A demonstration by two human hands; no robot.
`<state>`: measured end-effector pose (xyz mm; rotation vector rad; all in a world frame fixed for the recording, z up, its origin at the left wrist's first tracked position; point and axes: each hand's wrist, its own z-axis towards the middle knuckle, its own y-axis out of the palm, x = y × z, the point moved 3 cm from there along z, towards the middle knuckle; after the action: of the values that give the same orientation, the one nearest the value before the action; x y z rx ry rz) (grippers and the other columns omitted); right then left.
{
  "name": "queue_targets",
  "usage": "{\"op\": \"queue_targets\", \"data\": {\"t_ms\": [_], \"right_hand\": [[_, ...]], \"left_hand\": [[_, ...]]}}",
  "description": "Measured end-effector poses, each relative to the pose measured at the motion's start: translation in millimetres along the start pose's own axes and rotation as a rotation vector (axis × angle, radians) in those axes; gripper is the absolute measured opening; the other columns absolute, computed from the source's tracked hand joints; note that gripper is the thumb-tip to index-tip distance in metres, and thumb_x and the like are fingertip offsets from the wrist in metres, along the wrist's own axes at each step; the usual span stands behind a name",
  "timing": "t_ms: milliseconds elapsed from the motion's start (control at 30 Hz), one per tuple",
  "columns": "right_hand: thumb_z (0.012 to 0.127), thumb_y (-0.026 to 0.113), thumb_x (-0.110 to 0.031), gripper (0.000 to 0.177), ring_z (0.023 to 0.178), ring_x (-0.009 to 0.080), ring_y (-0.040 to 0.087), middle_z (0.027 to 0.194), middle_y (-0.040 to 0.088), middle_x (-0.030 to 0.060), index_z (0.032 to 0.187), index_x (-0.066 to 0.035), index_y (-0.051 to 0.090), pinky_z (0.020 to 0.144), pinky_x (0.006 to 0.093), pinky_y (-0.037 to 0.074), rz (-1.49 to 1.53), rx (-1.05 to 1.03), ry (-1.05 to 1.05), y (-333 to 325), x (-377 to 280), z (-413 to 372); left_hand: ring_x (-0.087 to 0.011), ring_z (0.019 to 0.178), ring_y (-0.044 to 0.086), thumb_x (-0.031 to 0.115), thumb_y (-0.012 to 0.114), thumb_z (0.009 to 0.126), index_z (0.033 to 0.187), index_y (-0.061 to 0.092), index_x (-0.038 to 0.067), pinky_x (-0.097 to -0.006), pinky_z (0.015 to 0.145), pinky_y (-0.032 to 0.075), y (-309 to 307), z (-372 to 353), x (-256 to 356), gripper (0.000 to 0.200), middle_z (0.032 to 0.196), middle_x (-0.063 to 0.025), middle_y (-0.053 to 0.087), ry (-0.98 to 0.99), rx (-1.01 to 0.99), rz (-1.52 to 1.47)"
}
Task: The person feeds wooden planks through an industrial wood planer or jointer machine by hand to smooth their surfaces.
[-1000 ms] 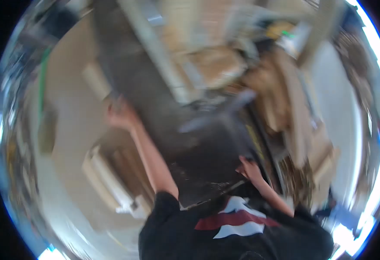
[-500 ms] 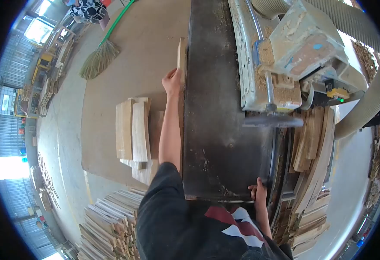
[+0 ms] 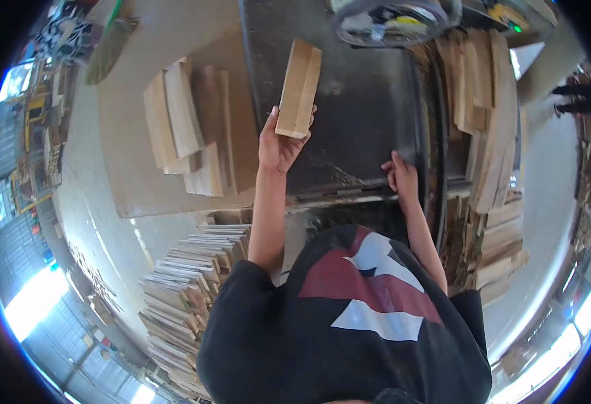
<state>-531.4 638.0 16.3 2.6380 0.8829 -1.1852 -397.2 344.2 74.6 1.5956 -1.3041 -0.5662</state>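
Note:
My left hand (image 3: 283, 145) is closed around the lower end of a short wooden board (image 3: 299, 87), fingers on its right edge and thumb on its left. The board is raised over the left part of a dark machine table (image 3: 363, 128), and its broad face and one side show. My right hand (image 3: 403, 178) is at the table's near right corner, holding nothing. Its index finger points forward while the other fingers are bent. Beyond both hands, at the top of the view, is the round saw head (image 3: 390, 23).
A brown side surface left of the table carries a small stack of boards (image 3: 182, 111). Several long pieces (image 3: 487, 114) lie to the right. Piled wood strips (image 3: 194, 283) stand at my lower left, with more stacked wood (image 3: 501, 252) at lower right. A broom (image 3: 110, 50) lies at upper left.
My left hand has come back from the table's far left edge and now holds the board up over the table. My view has tilted down toward my body. The right hand keeps near the same corner.

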Motion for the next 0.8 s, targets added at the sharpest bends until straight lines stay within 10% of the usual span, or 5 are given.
{"op": "queue_targets", "data": {"t_ms": [133,200,233,333,800], "right_hand": [[0.104,0.052,-0.054,0.060,0.042,0.0083,0.042,0.049,0.047,-0.0007,0.081,-0.001,0.069,0.042,0.0275,0.028,0.015,-0.023,-0.036,-2,5,-4],[0.105,0.049,-0.056,0.063,0.042,0.0090,0.043,0.049,0.048,0.0001,0.082,-0.001,0.068,0.042,0.0278,0.029,0.065,-0.011,-0.038,-3,8,-5],[0.105,0.047,-0.056,0.064,0.042,0.0094,0.043,0.049,0.048,0.0005,0.082,0.000,0.068,0.042,0.0279,0.029,0.096,-0.008,-0.045,-3,8,-5],[0.105,0.045,-0.058,0.065,0.041,0.0103,0.043,0.049,0.049,0.0011,0.085,0.000,0.068,0.041,0.0282,0.029,0.131,-0.007,-0.053,-4,9,-6],[0.106,0.042,-0.058,0.065,0.039,0.0116,0.045,0.048,0.048,0.0013,0.084,-0.002,0.066,0.040,0.0286,0.032,0.240,-0.038,-0.095,-7,17,-7]], "left_hand": [[-0.0219,0.098,0.072,0.023,0.071,0.096,0.132,0.059,-0.007,-0.0338,0.079,0.062,3,-13,-48,0.049,0.116,-0.0182,0.070,0.169,0.212,0.563],[-0.0261,0.095,0.073,0.025,0.084,0.084,0.120,0.070,-0.005,-0.0357,0.078,0.060,3,-4,-73,0.049,0.113,-0.0194,0.071,0.266,0.365,1.394],[-0.0232,0.096,0.071,0.029,0.088,0.078,0.109,0.076,-0.001,-0.0375,0.082,0.057,8,3,-84,0.044,0.113,-0.0187,0.073,0.677,0.295,1.725],[-0.0287,0.096,0.069,0.030,0.089,0.075,0.110,0.077,0.002,-0.0382,0.087,0.053,15,24,-124,0.047,0.117,-0.0209,0.072,1.015,0.207,2.149],[-0.0381,0.132,0.046,0.027,0.084,0.072,0.138,0.064,0.021,-0.0513,0.100,0.038,45,108,-186,0.069,0.152,-0.0238,0.049,0.885,-0.166,2.258]]}}
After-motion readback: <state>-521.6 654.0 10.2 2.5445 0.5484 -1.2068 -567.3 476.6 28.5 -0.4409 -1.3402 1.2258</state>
